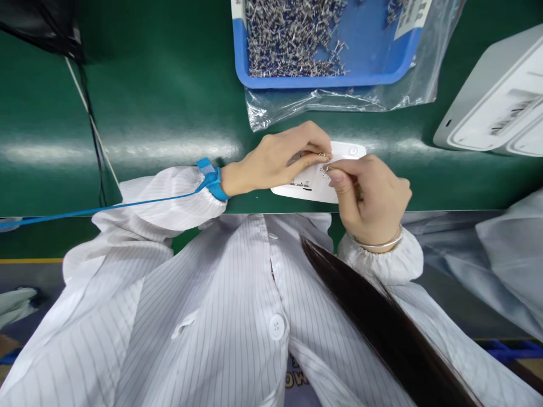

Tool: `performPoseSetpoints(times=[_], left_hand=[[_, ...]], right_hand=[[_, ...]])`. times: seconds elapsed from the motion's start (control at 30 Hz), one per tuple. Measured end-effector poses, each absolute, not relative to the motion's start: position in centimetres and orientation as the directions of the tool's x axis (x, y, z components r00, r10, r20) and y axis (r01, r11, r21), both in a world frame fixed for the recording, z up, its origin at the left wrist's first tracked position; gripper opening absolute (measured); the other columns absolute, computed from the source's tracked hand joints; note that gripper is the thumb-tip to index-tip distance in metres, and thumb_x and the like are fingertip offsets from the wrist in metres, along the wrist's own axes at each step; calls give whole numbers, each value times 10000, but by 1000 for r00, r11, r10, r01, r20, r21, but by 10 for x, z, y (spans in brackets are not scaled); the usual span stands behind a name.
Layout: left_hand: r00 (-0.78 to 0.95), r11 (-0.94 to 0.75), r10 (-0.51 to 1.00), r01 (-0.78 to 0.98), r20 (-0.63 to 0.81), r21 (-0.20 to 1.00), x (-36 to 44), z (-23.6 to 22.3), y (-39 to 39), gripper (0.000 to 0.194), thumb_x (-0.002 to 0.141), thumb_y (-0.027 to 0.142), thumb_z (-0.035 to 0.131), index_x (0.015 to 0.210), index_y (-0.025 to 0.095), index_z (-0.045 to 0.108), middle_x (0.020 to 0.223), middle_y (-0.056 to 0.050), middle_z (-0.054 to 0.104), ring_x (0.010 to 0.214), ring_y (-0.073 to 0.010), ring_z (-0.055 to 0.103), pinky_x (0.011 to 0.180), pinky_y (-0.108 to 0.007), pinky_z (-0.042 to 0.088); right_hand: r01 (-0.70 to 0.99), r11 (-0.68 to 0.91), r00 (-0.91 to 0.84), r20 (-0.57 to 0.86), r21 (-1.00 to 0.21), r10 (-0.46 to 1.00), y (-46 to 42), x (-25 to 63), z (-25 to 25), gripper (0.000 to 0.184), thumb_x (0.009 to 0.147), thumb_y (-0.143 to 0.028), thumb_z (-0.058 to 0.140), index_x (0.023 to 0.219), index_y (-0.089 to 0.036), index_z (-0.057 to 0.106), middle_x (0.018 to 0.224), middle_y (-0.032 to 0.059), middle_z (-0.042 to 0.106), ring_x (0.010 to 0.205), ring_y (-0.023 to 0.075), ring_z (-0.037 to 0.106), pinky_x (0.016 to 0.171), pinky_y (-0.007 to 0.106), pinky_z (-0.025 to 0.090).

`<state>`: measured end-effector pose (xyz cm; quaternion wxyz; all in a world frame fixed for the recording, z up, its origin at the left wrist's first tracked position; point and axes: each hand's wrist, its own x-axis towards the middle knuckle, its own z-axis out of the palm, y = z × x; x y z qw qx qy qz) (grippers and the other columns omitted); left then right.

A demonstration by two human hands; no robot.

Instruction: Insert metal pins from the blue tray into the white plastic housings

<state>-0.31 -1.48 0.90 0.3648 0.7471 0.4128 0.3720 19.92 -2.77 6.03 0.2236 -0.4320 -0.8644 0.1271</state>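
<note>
A white plastic housing [311, 191] with rounded corners lies flat near the table's front edge, under both hands. My left hand [288, 155] reaches across it from the left, thumb and forefinger pinched on small metal springs. From the right, my right hand [369, 195] pinches a tiny metal piece, seemingly a spring too, over a ring of small holes in the housing. Its other fingers are curled in. A blue wrist strap [216, 182] with a cord circles my left wrist. Beyond the hands, a blue tray [322, 82] holds a heap of small metal springs [292, 39].
The tray rests on a clear plastic bag [280, 104] on the green table [169, 96]. White housings [479, 107] stand at the right. A black object [42, 28] and hanging cables [91, 118] are at the left. The strap's blue cord [106, 209] runs off left.
</note>
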Motion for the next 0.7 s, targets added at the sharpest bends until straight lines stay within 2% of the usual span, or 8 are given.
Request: performPoseSetpoints(times=[0.13,0.33,0.43,0.53,0.6,0.7], left_hand=[[359,-419,887,365,290,831,-2,3,-12,419,1060,520,272,1161,232,559,1095,8,686,1047,-145,735,865,-313,636],[302,-399,904,345,302,849,0,-1,-15,406,1088,459,177,1340,261,425,1229,-23,632,1154,-151,695,947,-350,612],[271,-457,885,367,377,810,-4,2,-8,310,1093,426,274,1233,254,491,1132,-4,692,1093,-131,711,923,-328,626],[167,-604,796,295,582,741,-10,10,14,142,1067,297,454,1169,278,551,1064,27,727,1042,-110,715,918,-282,621],[105,-646,759,248,643,722,-12,16,36,187,1055,234,481,1213,295,561,1128,28,710,1060,-108,716,946,-266,608],[226,-655,751,364,620,661,-16,23,64,318,1065,258,453,1382,243,469,1380,-34,612,1294,-168,601,1149,-348,486]], right_hand=[[732,551,-468,293,-401,834,-25,204,60,192,995,-339,533,1043,-209,666,797,17,711,691,139,667,526,268,418],[769,513,-454,240,-382,858,-24,205,61,219,1009,-353,488,1072,-260,677,820,27,713,678,155,670,512,291,419],[735,555,-476,288,-390,831,-23,205,61,192,993,-306,524,1076,-233,682,801,20,710,656,138,663,504,285,395],[713,586,-482,337,-385,809,-22,204,60,179,978,-288,548,1044,-202,690,751,7,694,605,117,630,488,273,365],[733,569,-474,321,-372,820,-21,202,59,202,983,-312,534,1021,-198,696,713,-1,674,579,110,600,490,263,356],[763,535,-459,278,-364,844,-21,201,58,245,993,-339,502,1009,-199,703,674,-5,646,565,108,568,502,252,353]])
